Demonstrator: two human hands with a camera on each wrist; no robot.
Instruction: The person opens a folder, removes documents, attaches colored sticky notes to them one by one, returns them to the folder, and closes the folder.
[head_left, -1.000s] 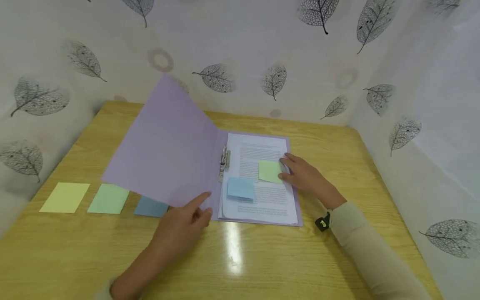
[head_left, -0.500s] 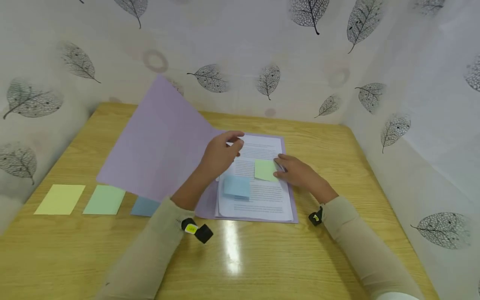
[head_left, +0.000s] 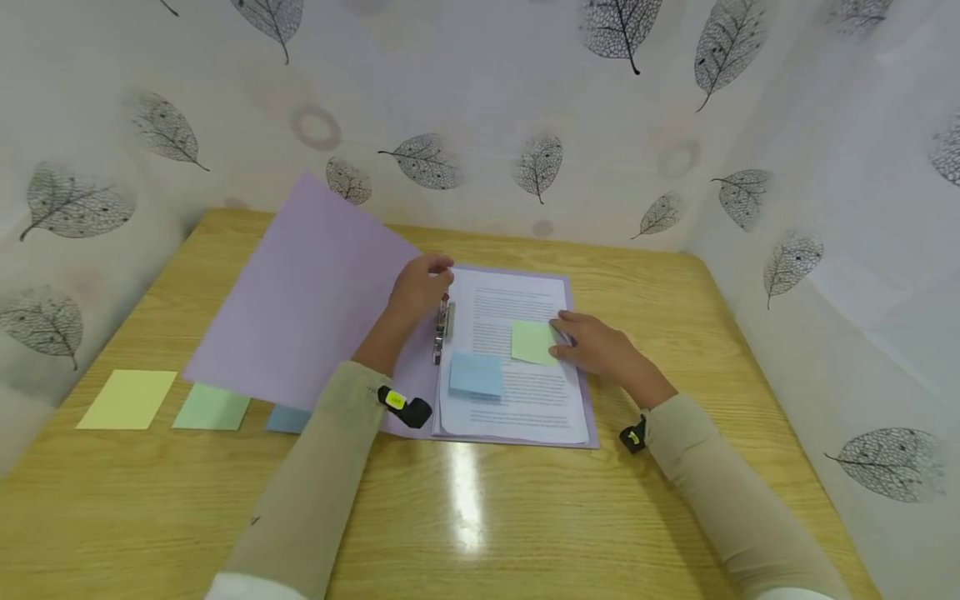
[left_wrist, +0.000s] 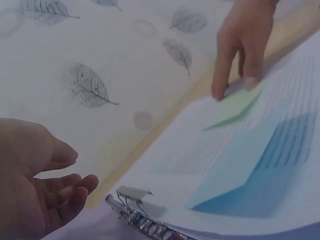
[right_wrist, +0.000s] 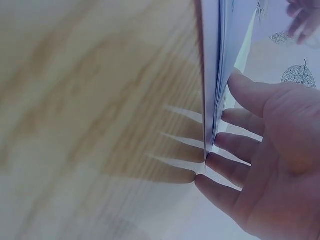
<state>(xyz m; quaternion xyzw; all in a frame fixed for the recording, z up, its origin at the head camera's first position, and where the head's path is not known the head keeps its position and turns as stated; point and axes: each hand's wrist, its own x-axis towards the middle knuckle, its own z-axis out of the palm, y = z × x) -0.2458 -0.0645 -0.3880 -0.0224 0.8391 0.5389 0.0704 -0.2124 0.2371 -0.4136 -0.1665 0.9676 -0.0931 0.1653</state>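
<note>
A purple folder [head_left: 579, 383] lies with its cover [head_left: 300, 308] raised to the left. Printed sheets [head_left: 547, 408] fill its right side, beside a metal lever clip [head_left: 439, 337]. A light green sticky note [head_left: 531, 342] and a blue sticky note [head_left: 476, 375] are on the top sheet. My left hand [head_left: 416, 292] hovers over the spine near the clip's top end, holding nothing, fingers loosely bent in the left wrist view. Along the pages' right edge rests my right hand [head_left: 600, 348]; its thumb and fingertips touch the sheets by the green note.
On the wooden table [head_left: 525, 517], a yellow sticky note [head_left: 127, 400], a green sticky note [head_left: 213, 408] and a darker blue sticky note [head_left: 287, 419] lie in a row at left. The cover partly hides the last two. A leaf-patterned wall [head_left: 480, 100] bounds the table.
My left hand has risen from the folder's lower spine to above the clip, then drawn slightly left off the pages. The cover has sunk a little leftward. My right hand has stayed put.
</note>
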